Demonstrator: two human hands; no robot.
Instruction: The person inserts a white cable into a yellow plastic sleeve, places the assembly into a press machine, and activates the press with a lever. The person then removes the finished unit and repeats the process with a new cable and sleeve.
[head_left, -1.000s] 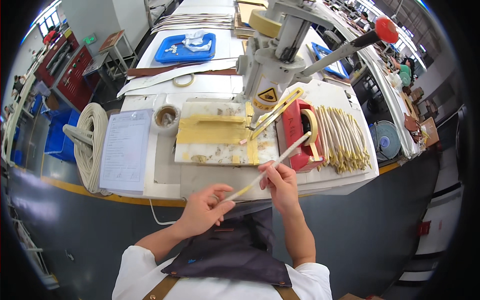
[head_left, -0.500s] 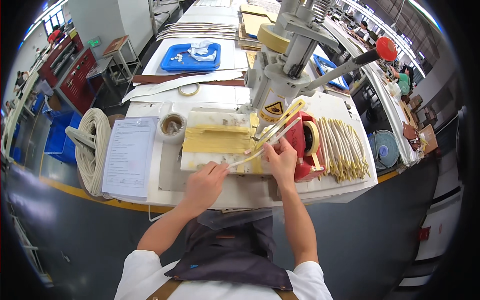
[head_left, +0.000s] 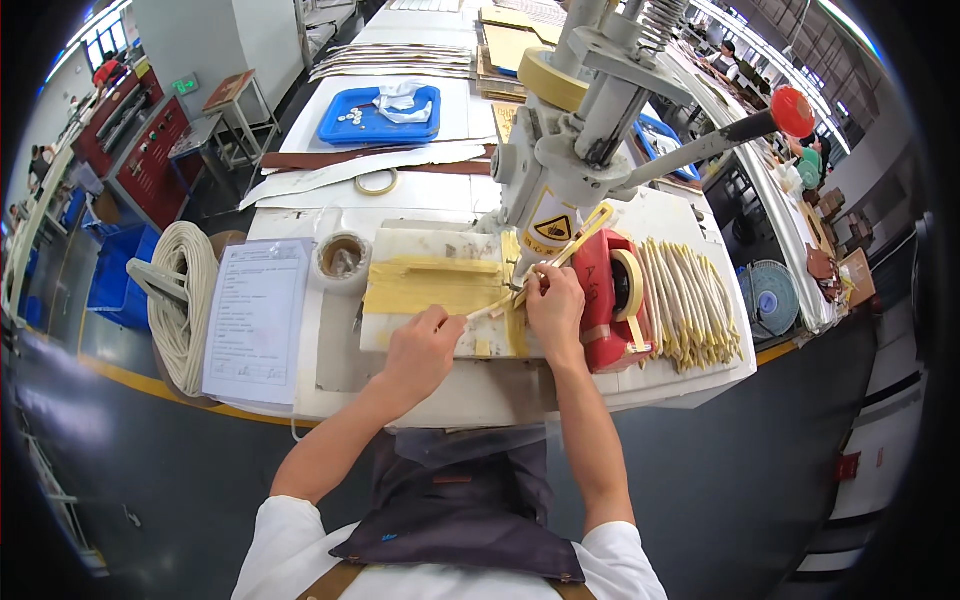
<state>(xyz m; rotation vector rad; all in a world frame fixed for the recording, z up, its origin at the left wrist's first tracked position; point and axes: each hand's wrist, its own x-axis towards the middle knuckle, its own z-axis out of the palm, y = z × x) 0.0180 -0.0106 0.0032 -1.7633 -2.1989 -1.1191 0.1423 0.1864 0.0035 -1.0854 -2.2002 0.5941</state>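
A thin pale strip [head_left: 490, 311] is stretched between my hands across the front of a white block [head_left: 400, 335] covered with yellow tape. My left hand [head_left: 424, 350] pinches its near-left end at the block's front edge. At the foot of a grey lever press [head_left: 560, 165], my right hand [head_left: 556, 305] pinches the strip, its fingertips close to the press's narrow tip. Beyond these fingers a narrow yellow loop [head_left: 597, 222] sticks up to the right; whether it belongs to the same strip I cannot tell. My right fingers partly hide the tip.
Right of the block stand a red tape dispenser [head_left: 606, 340] and a row of pale strips with yellow ends [head_left: 692, 300]. At left are a clear tape roll [head_left: 342, 257], a printed sheet [head_left: 258, 325] and coiled white cord [head_left: 180, 310]. The press lever's red knob [head_left: 792, 112] juts right.
Both hands have moved a little away from me, the left also rightward. The strip now lies closer to the press tip, and its white far end no longer shows separately beside the yellow loop.
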